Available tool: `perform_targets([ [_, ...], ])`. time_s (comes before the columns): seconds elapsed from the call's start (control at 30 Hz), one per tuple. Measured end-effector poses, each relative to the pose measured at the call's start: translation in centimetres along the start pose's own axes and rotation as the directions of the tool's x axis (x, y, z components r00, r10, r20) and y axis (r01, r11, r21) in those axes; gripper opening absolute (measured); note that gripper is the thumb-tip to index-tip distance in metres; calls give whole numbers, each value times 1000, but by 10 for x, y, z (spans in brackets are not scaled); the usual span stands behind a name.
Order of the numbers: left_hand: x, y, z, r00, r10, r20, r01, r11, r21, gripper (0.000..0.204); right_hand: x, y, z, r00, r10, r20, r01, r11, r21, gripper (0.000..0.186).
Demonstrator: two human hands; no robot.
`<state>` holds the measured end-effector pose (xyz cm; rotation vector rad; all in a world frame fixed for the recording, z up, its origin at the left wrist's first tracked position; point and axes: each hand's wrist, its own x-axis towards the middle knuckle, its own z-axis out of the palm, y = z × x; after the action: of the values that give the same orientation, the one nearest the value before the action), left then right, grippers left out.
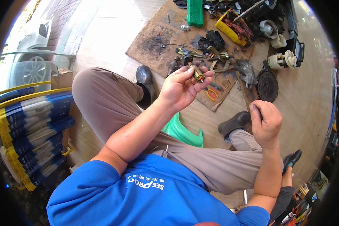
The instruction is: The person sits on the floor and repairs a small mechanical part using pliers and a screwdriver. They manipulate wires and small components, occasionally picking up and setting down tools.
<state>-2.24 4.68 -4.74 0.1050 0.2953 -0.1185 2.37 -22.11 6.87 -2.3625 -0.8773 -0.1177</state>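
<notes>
My left hand (181,86) is raised over my lap, palm up, with thumb and fingers closed on a small motor armature (198,74). The armature has metal sides, copper-coloured windings and a short shaft end. My right hand (266,121) is held up to the right, its thumb pressed against the curled index finger. A thin copper-coloured wire (247,101) seems to stick out from that pinch; its full run is too fine to follow. The two hands are well apart.
A stained cardboard sheet (147,45) on the floor carries a green case (194,13), a yellow container (229,30), orange-handled pliers (211,94) and grey gloves (247,73). A green plastic stool (182,130) is under me. Blue-and-yellow boxes (37,128) are stacked left. Another person's foot (292,159) is at right.
</notes>
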Motion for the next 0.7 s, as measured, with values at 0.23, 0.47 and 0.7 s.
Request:
perform_targets([
  [0.23,1,-5,2,997,-57,51,57,998,-8,22,0,3,-9,999,-38,-23,38,999,-5,13],
  [0.47,2,-13,-1,972,-84,221,46,985,168,39,0,7,-22,999,-39,-35,38,998,-50,14],
  [0.7,0,-17,-1,961,-115,251,36,954,297,50,1,8,-37,997,-14,-80,7,996,-88,13],
])
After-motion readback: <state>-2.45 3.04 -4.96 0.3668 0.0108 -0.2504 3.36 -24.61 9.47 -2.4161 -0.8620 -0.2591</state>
